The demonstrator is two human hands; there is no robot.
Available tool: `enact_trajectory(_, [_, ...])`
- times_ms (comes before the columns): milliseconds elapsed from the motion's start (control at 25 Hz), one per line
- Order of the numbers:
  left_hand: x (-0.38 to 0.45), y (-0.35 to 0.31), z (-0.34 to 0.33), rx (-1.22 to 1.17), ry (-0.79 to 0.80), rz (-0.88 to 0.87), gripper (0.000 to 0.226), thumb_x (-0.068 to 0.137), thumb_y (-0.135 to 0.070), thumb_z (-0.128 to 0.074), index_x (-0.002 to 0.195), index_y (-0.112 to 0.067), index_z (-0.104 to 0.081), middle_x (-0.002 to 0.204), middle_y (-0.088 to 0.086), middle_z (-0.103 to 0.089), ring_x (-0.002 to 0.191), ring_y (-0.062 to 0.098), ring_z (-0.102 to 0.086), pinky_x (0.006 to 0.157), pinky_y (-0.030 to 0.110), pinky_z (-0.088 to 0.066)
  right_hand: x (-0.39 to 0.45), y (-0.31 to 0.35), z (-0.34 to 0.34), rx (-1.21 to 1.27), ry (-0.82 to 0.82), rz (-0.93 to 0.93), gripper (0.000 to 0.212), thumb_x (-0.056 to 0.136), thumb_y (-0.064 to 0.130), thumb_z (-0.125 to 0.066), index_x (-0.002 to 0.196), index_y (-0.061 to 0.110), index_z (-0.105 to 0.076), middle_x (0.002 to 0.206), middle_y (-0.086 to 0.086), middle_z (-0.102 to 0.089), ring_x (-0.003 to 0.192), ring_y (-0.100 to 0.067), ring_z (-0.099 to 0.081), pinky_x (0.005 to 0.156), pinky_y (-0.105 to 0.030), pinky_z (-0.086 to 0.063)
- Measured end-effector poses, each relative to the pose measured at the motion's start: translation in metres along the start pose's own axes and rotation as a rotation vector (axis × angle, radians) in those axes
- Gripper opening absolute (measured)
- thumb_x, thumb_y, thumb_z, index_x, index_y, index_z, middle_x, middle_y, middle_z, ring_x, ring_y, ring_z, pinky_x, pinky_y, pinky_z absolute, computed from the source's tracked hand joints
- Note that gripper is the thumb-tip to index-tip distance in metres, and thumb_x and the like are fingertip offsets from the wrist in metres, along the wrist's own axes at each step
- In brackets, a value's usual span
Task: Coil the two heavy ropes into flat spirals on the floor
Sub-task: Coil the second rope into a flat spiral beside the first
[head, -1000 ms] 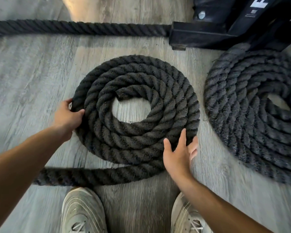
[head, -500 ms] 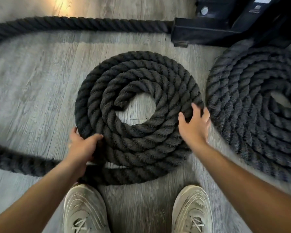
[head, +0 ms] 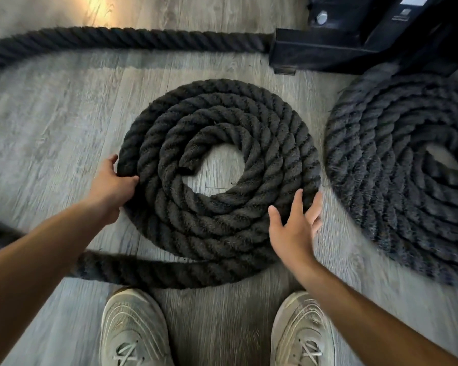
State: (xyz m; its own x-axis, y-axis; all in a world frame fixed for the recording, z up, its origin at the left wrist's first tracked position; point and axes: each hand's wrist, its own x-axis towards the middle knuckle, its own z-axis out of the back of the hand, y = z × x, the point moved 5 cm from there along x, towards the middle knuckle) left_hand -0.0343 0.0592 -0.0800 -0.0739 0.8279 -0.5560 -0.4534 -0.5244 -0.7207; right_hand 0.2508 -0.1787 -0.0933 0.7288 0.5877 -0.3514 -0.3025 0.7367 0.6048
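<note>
Rope in work (head: 217, 180): it lies on the floor (head: 50, 122) in front of the two shoes, already wound in several flat turns around a small bare centre.
Loose tail (head: 143, 270): it leaves the spiral at the near side, runs to the left under the left arm, and is not yet laid in.
Second rope (head: 397, 165): a flat spiral at the right, near the first one; it looks finished, though its edge is blurred.
Left hand (head: 109, 186): its grip is curled on the outer turn at the left edge.
Right hand (head: 294, 228): fingers spread and released, lying on the outer turn at the near right.
Step in hand: I judge that the spiral is being turned to take in more rope.
Next move: probably to draw the tail tight against the outer turn, keeping it flat.
</note>
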Motion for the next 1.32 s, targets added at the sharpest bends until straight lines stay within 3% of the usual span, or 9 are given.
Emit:
enact_trajectory(120, [-0.033, 0.025, -0.006, -0.105, -0.018, 0.072, 0.073, 0.095, -0.006, -0.065, 0.153, -0.034, -0.030, 0.129, 0.005, -0.062, 0.109, 0.028, -0.065, 0.069, 0.036, -0.055, 0.051, 0.008, 0.031, -0.022, 0.064, 0.104, 0.072, 0.098, 0.044, -0.059, 0.160, 0.028, -0.025, 0.167, 0.012, 0.013, 0.153, -0.024, -0.001, 0.123, -0.043, -0.016])
enact_trajectory(200, [-0.068, 0.050, -0.017, -0.173, 0.004, 0.137, 0.070, 0.093, -0.005, -0.067, 0.145, -0.039, -0.033, 0.118, -0.001, -0.065, 0.102, 0.027, -0.067, 0.061, 0.036, -0.055, 0.085, 0.017, 0.050, -0.045, 0.083, 0.189, 0.067, 0.096, 0.044, -0.063, 0.155, 0.029, -0.037, 0.169, 0.008, -0.001, 0.154, -0.018, -0.009, 0.123, -0.036, -0.017])
enact_trajectory(320, [-0.096, 0.075, -0.035, -0.228, 0.040, 0.202, 0.074, 0.085, -0.004, -0.074, 0.138, -0.034, -0.032, 0.124, 0.001, -0.063, 0.110, 0.028, -0.066, 0.081, 0.049, -0.059, 0.102, 0.025, 0.051, -0.084, 0.016, 0.200, 0.062, 0.096, 0.052, -0.059, 0.152, 0.030, -0.042, 0.168, 0.002, -0.013, 0.152, -0.021, -0.019, 0.119, -0.037, -0.025])
enact_trajectory(520, [-0.050, 0.040, -0.012, -0.081, -0.099, 0.117, 0.097, 0.064, -0.036, -0.073, 0.149, -0.042, -0.026, 0.141, 0.010, -0.051, 0.123, 0.031, -0.056, 0.104, 0.052, -0.049, 0.041, 0.008, 0.018, -0.177, -0.116, 0.025, 0.063, 0.101, 0.051, -0.040, 0.158, 0.035, -0.020, 0.168, 0.008, 0.006, 0.152, -0.031, -0.007, 0.114, -0.055, -0.032])
enact_trajectory(640, [-0.014, 0.003, 0.000, -0.075, -0.029, 0.037, 0.079, 0.091, -0.021, -0.068, 0.157, -0.028, -0.024, 0.137, 0.008, -0.058, 0.115, 0.025, -0.061, 0.097, 0.039, -0.051, -0.010, -0.005, 0.004, -0.104, -0.089, 0.020, 0.072, 0.099, 0.052, -0.046, 0.159, 0.036, -0.011, 0.166, 0.013, 0.015, 0.151, -0.030, -0.004, 0.111, -0.058, -0.036])
enact_trajectory(800, [0.012, -0.013, 0.001, 0.044, -0.010, -0.038, 0.061, 0.096, -0.014, -0.064, 0.151, -0.030, -0.041, 0.133, 0.009, -0.062, 0.111, 0.023, -0.063, 0.092, 0.035, -0.051, -0.041, -0.010, -0.015, -0.024, -0.017, -0.036, 0.081, 0.098, 0.051, -0.049, 0.161, 0.033, -0.001, 0.163, 0.012, 0.027, 0.152, -0.035, 0.005, 0.110, -0.059, -0.036])
enact_trajectory(1040, [-0.004, 0.013, 0.004, 0.038, -0.040, -0.039, 0.075, 0.090, -0.011, -0.067, 0.152, -0.035, -0.031, 0.133, 0.011, -0.060, 0.117, 0.030, -0.063, 0.099, 0.049, -0.054, 0.005, 0.000, 0.009, -0.152, 0.039, 0.084, 0.076, 0.102, 0.045, -0.044, 0.162, 0.027, -0.001, 0.164, 0.008, 0.028, 0.152, -0.035, 0.005, 0.111, -0.049, -0.034])
enact_trajectory(1160, [-0.033, 0.053, 0.002, -0.009, -0.069, 0.040, 0.083, 0.080, -0.024, -0.075, 0.146, -0.044, -0.029, 0.132, 0.009, -0.063, 0.113, 0.033, -0.066, 0.097, 0.057, -0.054, 0.061, 0.006, 0.033, -0.256, 0.124, 0.184, 0.072, 0.102, 0.044, -0.046, 0.161, 0.032, -0.008, 0.165, 0.015, 0.022, 0.154, -0.028, 0.005, 0.117, -0.049, -0.026])
enact_trajectory(1320, [-0.071, 0.090, -0.016, -0.087, -0.064, 0.070, 0.097, 0.069, -0.037, -0.080, 0.146, -0.043, -0.021, 0.139, 0.004, -0.057, 0.123, 0.027, -0.060, 0.106, 0.052, -0.048, 0.099, 0.026, 0.038, -0.233, 0.129, 0.205, 0.067, 0.100, 0.036, -0.048, 0.160, 0.036, -0.018, 0.167, 0.017, 0.010, 0.154, -0.018, 0.006, 0.123, -0.046, -0.016])
